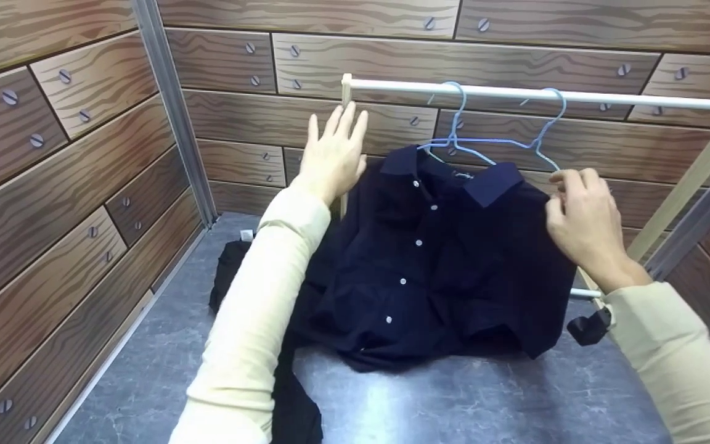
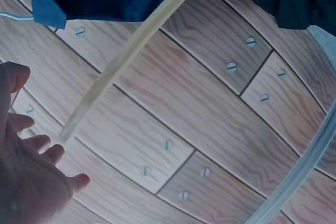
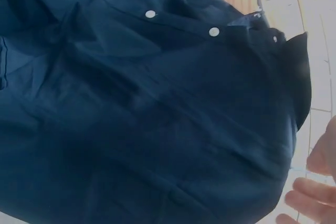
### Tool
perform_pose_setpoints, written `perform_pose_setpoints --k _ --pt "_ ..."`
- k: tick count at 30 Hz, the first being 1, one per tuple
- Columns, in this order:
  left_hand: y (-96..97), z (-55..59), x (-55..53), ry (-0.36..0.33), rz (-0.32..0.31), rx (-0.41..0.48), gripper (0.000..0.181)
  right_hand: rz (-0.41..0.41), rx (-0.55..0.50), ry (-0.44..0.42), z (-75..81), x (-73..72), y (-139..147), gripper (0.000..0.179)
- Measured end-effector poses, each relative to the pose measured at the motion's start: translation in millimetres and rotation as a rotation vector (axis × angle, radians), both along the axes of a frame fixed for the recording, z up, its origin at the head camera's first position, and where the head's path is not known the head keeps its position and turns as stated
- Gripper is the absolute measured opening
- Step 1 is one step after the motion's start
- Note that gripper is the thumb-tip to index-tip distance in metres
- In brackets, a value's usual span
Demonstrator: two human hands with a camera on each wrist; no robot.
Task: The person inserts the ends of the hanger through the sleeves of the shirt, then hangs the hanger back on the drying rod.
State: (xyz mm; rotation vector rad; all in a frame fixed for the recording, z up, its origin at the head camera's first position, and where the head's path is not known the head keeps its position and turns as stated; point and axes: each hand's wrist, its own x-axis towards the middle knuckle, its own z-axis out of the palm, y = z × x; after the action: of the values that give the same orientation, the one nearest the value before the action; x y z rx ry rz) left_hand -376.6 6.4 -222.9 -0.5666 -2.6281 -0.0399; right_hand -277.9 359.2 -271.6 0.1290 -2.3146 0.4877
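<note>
A dark navy button-up shirt (image 1: 416, 265) with white buttons hangs in front of the rack, a blue hanger (image 1: 455, 126) rising from its collar. A second blue hanger (image 1: 538, 140) hooks over the white rail to the right. My left hand (image 1: 333, 154) is raised before the rack's left post, fingers straight and spread, holding nothing. At the shirt's right shoulder is my right hand (image 1: 586, 213), its fingers loosely bent. In the right wrist view the fingers (image 3: 310, 203) lie just beyond the shirt's edge, with no cloth visible between them.
The white rail (image 1: 515, 94) runs between wooden posts (image 1: 694, 179). Dark cloth (image 1: 296, 401) lies on the grey tabletop (image 1: 139, 370), partly under the left sleeve. Wood-patterned walls (image 1: 219, 117) enclose the table. A black strap end (image 1: 589, 327) hangs by the right wrist.
</note>
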Motion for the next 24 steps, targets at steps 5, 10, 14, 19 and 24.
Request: perform_pose_setpoints --k 5,10,14,19,24 --pt "-16.4 -14.1 3.8 0.005 -0.004 0.028 0.069 0.083 0.02 0.135 -2.9 4.0 -12.0 0.027" --pt "-32.2 -32.1 7.2 -0.024 -0.009 0.039 0.067 0.158 0.049 0.191 -11.3 9.0 -25.9 0.027" --pt "-45.6 -50.4 10.1 -0.039 -0.012 0.067 0.065 0.194 0.069 0.197 -20.7 12.2 -36.4 0.028" --pt "-65.2 -76.2 12.3 -0.063 0.002 0.128 0.063 0.24 0.086 0.192 -34.6 16.3 -49.1 0.028" --pt "-81.3 -102.4 15.0 -0.108 0.027 0.159 0.06 0.291 0.108 0.162 -52.4 18.8 -61.1 0.027"
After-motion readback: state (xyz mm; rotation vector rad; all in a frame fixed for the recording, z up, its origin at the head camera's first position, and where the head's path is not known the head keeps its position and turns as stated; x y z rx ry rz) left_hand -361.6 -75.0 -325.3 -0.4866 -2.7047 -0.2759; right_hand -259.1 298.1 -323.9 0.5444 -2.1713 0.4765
